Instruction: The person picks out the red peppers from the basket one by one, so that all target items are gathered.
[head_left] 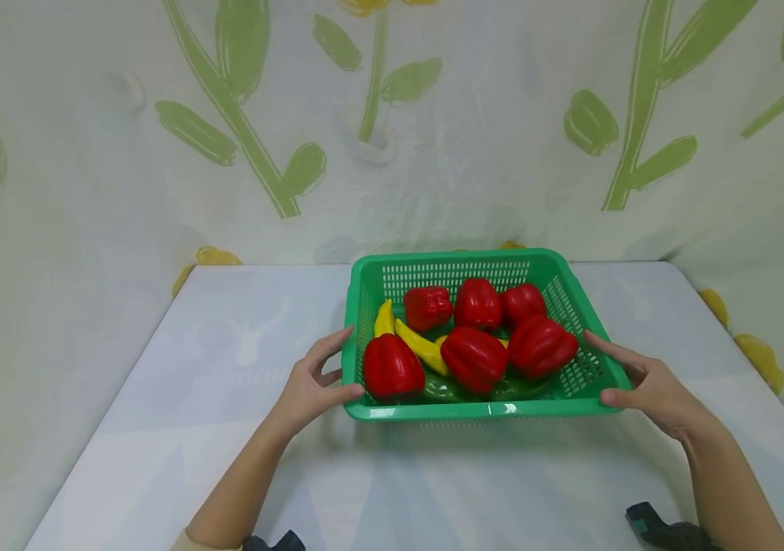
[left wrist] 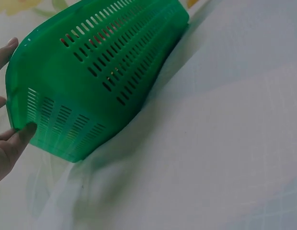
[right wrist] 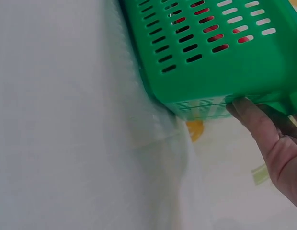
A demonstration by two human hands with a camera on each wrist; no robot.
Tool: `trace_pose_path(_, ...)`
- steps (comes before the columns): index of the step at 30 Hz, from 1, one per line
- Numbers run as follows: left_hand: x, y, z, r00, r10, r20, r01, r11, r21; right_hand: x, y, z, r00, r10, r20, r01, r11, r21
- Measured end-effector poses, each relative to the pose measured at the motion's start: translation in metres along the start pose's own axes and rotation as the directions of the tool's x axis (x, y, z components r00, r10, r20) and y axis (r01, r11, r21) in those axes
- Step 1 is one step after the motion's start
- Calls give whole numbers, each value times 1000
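Observation:
A green plastic basket (head_left: pixel 488 411) with slotted walls stands between my hands. Several glossy red bell peppers (head_left: pixel 478 360) lie in it, on top of slim, curved yellow pieces that look like bananas (head_left: pixel 423 348). Under the front peppers, glossy green pieces (head_left: pixel 444 388) show only in part. My left hand (head_left: pixel 315 385) grips the basket's left side, thumb at the front corner of the rim and fingers along the side. At the right end, my right hand (head_left: pixel 655 392) holds the rim the same way. The right wrist view shows its fingers (right wrist: pixel 256 120) against the outer wall.
The basket is toward the back of a white-covered table (head_left: pixel 227 383). Behind it rises a pale curtain (head_left: pixel 475 153) printed with green leaves and yellow flowers, which also runs down both sides. Dark straps (head_left: pixel 671 528) are on the forearms.

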State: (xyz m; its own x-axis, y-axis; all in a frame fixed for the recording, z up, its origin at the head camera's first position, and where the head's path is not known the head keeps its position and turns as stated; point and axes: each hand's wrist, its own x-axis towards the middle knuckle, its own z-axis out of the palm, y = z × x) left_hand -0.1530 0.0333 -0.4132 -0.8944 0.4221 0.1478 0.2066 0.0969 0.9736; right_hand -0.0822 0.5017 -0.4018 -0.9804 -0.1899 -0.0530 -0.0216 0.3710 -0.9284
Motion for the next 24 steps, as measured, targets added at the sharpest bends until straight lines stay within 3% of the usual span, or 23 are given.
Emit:
trace_pose_path(6, 12, 10, -3, 993, 78, -89, -72, 995, 64, 0, -1, 0, 1000, -7, -8, 7, 1000, -23)
trace_pose_path(10, 20, 21, 1, 995, 57, -82, -44, 987, 152, -1, -1, 0, 1000, -4, -13, 4, 1000, -18)
trace_pose_path(14, 28, 30, 8, 999, 3, -49, 10, 964, 265, -1, -1, 0, 1000, 0, -13, 0, 1000, -18)
trace_pose_path(17, 31, 34, 14, 1000, -20, -6, 21, 955, 297, -1, 0, 0, 1000, -5, -11, 5, 1000, -15)
trace_pose_path(22, 34, 37, 21, 998, -7, 70, -17, 945, 328, -2, 0, 0, 1000, -7, -5, 7, 1000, 4)
trace_pose_path(24, 36, 37, 23, 995, 26, 101, -64, 918, 391, -2, -1, 0, 1000, -4, -7, 4, 1000, 4)
